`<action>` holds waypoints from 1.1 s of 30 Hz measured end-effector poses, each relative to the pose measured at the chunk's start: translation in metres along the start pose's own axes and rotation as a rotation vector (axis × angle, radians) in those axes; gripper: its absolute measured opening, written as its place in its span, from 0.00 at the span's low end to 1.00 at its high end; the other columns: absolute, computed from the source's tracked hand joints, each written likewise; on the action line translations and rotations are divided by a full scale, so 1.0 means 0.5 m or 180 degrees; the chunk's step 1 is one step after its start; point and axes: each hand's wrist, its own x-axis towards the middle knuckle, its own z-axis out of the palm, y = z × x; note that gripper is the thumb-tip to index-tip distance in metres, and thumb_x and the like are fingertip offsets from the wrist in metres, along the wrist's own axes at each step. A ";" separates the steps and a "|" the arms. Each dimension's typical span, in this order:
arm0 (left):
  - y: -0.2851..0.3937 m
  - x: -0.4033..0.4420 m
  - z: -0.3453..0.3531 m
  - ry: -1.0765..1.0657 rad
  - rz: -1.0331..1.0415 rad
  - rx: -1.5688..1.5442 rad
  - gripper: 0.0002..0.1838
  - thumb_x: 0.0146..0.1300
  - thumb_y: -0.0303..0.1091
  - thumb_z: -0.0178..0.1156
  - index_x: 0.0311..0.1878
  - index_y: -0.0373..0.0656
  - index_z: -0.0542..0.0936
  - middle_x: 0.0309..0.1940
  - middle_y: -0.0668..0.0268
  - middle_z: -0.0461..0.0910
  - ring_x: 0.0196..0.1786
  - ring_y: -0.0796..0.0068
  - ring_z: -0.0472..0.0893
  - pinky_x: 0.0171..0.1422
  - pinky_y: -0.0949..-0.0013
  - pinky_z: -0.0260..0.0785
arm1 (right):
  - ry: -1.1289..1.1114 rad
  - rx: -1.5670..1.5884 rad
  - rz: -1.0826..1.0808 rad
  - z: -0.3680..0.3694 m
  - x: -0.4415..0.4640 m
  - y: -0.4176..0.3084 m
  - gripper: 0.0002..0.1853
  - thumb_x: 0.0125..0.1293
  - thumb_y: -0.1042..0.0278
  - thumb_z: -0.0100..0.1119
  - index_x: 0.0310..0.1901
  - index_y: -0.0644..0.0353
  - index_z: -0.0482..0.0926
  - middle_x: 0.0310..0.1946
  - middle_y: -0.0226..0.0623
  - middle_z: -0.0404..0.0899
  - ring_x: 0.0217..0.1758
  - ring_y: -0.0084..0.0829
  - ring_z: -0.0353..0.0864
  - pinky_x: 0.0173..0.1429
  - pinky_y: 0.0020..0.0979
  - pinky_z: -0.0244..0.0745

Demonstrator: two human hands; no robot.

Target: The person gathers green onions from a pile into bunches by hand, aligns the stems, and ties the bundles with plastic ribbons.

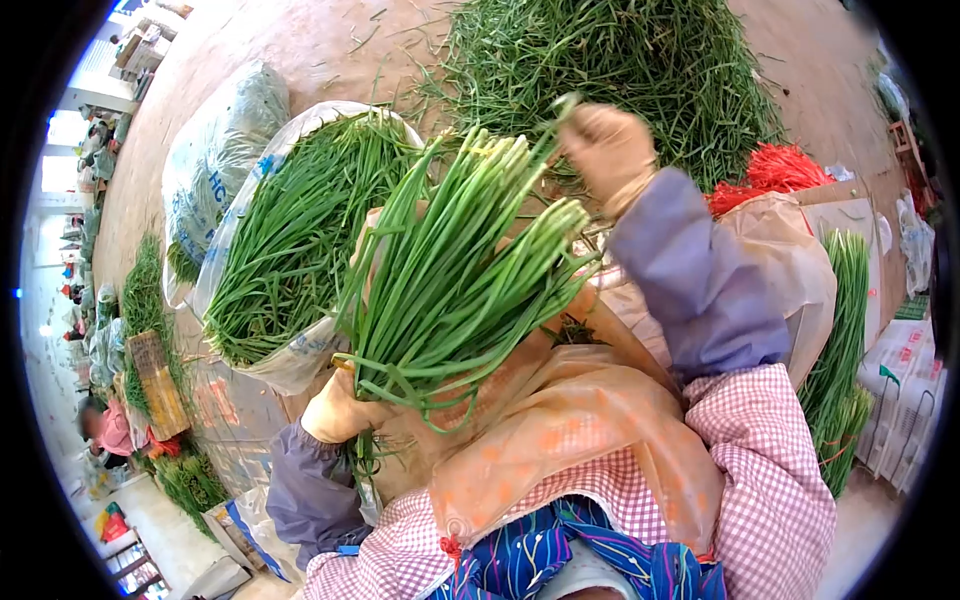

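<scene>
A large bunch of green chives [450,270] fans out over my lap, its pale cut ends pointing up and right. My left hand [345,405], in a light tan glove, is closed around the leafy lower end of this bunch. Above the pale ends, my right hand [608,150], gloved too and blurred by motion, has its fingers pinched on a single chive stalk [553,130]. An orange-tinted plastic apron [560,440] covers my lap under the bunch.
Left of the bunch stands an open plastic sack [212,270] full of loose chives, with a filled bag [225,150] behind it. A pile of greens [610,60] lies ahead. Red ties [785,168] and stacked chives [840,340] are at right. A person [112,428] sits far left.
</scene>
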 end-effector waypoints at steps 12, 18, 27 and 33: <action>-0.030 0.017 0.006 -0.0043 -0.0189 -0.0691 0.20 0.47 0.28 0.71 0.46 0.38 0.80 0.26 0.66 0.81 0.21 0.76 0.75 0.22 0.71 0.64 | -0.2175 0.2372 0.1799 -0.090 -0.124 0.047 0.27 0.67 0.59 0.60 0.66 0.58 0.69 0.52 0.32 0.80 0.48 0.23 0.81 0.50 0.29 0.80; -0.036 0.011 0.022 -0.0049 -0.0384 -0.1056 0.14 0.45 0.24 0.67 0.39 0.37 0.78 0.20 0.68 0.75 0.17 0.77 0.71 0.19 0.72 0.58 | -0.0367 0.1505 0.1233 -0.139 -0.098 -0.040 0.11 0.68 0.59 0.62 0.47 0.54 0.83 0.30 0.21 0.82 0.18 0.10 0.62 0.19 0.15 0.56; -0.037 0.018 0.037 -0.0051 -0.0328 -0.1063 0.13 0.46 0.24 0.66 0.38 0.37 0.79 0.20 0.67 0.77 0.18 0.76 0.72 0.19 0.71 0.60 | -0.1112 0.0782 0.0821 -0.112 -0.160 -0.121 0.15 0.67 0.55 0.63 0.37 0.60 0.84 0.26 0.23 0.78 0.25 0.15 0.68 0.27 0.20 0.65; -0.063 0.014 0.035 -0.0007 -0.0486 -0.0983 0.08 0.50 0.24 0.65 0.35 0.37 0.79 0.18 0.66 0.76 0.17 0.77 0.72 0.19 0.72 0.59 | -0.0962 0.0476 0.0255 -0.047 -0.160 -0.113 0.12 0.67 0.65 0.63 0.38 0.68 0.81 0.26 0.29 0.78 0.30 0.21 0.74 0.38 0.27 0.74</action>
